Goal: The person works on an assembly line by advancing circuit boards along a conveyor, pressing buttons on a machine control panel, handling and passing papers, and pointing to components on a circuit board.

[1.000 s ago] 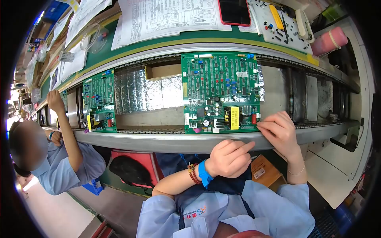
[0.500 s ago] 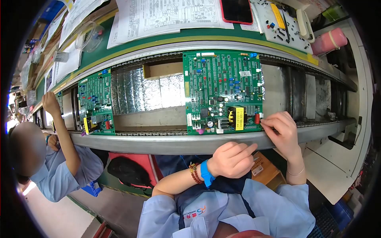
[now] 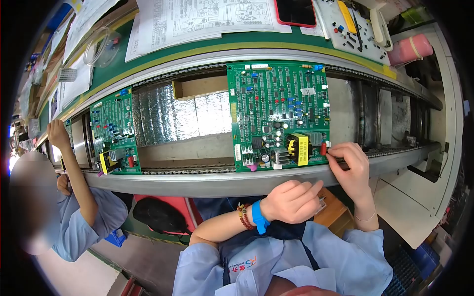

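Note:
A green circuit board (image 3: 276, 116) lies across the rails in front of me, crowded with small parts. Near its lower right corner are a yellow-wrapped transformer (image 3: 302, 149) and a red capacitor (image 3: 323, 148). My right hand (image 3: 351, 165) is at that corner, thumb and forefinger pinched together beside the capacitor; whatever lies between the fingertips is too small to make out. My left hand (image 3: 292, 201), with a blue strap at its wrist, is held closed below the board, in front of the near rail. Small shiny bits show beside its fingers, but its contents are mostly hidden.
Another populated board (image 3: 114, 130) sits farther left on the rails. A co-worker's hand (image 3: 58, 134) reaches over the line there. Beyond the far rail lie printed diagrams (image 3: 197, 22), a red-edged phone (image 3: 295, 12) and a white tray (image 3: 340, 34) with loose parts.
The view has shifted slightly, with the left board now lower and farther left. My right hand stays beside the red capacitor. My left hand stays closed and has barely moved.

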Demonstrator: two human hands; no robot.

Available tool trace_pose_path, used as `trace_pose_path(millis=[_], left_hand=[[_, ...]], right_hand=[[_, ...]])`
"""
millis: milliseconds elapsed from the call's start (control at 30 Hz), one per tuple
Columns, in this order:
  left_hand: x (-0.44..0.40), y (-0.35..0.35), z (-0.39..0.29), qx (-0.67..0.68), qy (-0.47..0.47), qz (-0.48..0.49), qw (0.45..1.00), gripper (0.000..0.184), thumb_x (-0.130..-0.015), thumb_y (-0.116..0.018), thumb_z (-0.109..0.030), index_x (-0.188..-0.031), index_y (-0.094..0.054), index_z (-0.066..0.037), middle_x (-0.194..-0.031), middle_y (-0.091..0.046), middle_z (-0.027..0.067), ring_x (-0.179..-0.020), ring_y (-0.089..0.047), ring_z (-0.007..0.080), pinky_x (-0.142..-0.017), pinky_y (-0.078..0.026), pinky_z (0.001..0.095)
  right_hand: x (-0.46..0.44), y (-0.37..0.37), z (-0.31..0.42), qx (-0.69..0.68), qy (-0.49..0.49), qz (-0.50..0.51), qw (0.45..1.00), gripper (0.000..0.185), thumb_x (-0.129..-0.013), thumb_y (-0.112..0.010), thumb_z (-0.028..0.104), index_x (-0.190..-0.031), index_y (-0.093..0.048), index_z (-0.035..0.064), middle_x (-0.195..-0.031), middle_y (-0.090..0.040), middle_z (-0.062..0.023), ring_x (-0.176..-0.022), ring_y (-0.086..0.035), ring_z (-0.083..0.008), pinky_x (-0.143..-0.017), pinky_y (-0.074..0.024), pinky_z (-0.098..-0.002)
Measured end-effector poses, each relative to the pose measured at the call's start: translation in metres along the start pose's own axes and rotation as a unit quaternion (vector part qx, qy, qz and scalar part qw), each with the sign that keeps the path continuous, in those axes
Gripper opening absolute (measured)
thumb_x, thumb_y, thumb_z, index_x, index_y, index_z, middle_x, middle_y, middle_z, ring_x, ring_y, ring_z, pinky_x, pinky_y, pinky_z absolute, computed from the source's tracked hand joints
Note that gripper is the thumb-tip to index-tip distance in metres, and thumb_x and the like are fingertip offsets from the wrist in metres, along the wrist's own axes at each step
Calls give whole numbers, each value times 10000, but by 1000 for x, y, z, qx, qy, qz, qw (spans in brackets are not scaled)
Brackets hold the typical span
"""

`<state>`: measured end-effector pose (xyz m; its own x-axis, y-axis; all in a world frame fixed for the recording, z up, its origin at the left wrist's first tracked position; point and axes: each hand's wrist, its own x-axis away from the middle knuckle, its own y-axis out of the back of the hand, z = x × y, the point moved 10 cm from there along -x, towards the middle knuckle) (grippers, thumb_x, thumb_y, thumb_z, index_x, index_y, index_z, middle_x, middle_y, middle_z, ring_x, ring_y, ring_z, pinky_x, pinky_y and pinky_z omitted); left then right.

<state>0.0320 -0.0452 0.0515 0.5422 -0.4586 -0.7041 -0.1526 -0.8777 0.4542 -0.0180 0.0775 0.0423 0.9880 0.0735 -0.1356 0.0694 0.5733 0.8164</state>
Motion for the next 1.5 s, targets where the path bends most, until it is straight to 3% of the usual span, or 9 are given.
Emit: trace_pose_path(millis=[733, 767, 867, 1033, 1100, 1500], left_hand=[[4, -2, 3, -13, 1, 0, 1000, 143, -621, -611, -144, -707, -531, -61, -917, -644, 122, -659, -560, 164, -552, -388, 241], [4, -2, 3, -17, -2, 1, 1000, 145, -618, -611, -146, -704, -530, -61, -913, -644, 121, -656, -560, 164, -551, -387, 242], [5, -1, 4, -19, 1, -2, 1000, 152, -604, -612, -147, -697, -528, -62, -901, -643, 117, -648, -558, 163, -545, -384, 243], [6, -1, 4, -19, 7, -7, 1000, 153, -593, -614, -150, -687, -529, -65, -889, -646, 108, -648, -559, 159, -536, -374, 242], [6, 0, 4, -18, 8, -9, 1000, 155, -589, -614, -151, -685, -528, -65, -888, -646, 108, -648, -559, 159, -535, -373, 242], [4, 0, 4, -12, 8, 11, 1000, 164, -572, -601, -138, -704, -544, -56, -889, -651, 103, -658, -563, 164, -560, -398, 248]], right_hand=[[11, 1, -15, -33, -74, -24, 996, 128, -702, -666, -37, -821, -644, 4, -793, -628, -84, -687, -582, -207, -582, -452, -278], [11, 0, -13, -30, -55, -11, 998, 125, -720, -615, -107, -832, -619, -52, -810, -616, -103, -716, -587, -145, -592, -452, -214], [10, 1, -11, -31, -60, -22, 997, 110, -729, -638, -50, -832, -640, -11, -797, -623, -96, -680, -591, -187, -568, -455, -261], [10, 0, -11, -26, -31, -25, 999, 109, -744, -620, -60, -846, -630, -20, -810, -622, -98, -678, -590, -157, -526, -444, -225], [11, 0, -15, -38, -68, -26, 997, 118, -739, -617, -66, -848, -627, -22, -809, -621, -99, -685, -594, -163, -541, -447, -219], [6, 5, -9, -9, -14, 3, 1000, 167, -723, -639, -45, -884, -639, 1, -777, -586, -81, -652, -569, -168, -555, -464, -247]])
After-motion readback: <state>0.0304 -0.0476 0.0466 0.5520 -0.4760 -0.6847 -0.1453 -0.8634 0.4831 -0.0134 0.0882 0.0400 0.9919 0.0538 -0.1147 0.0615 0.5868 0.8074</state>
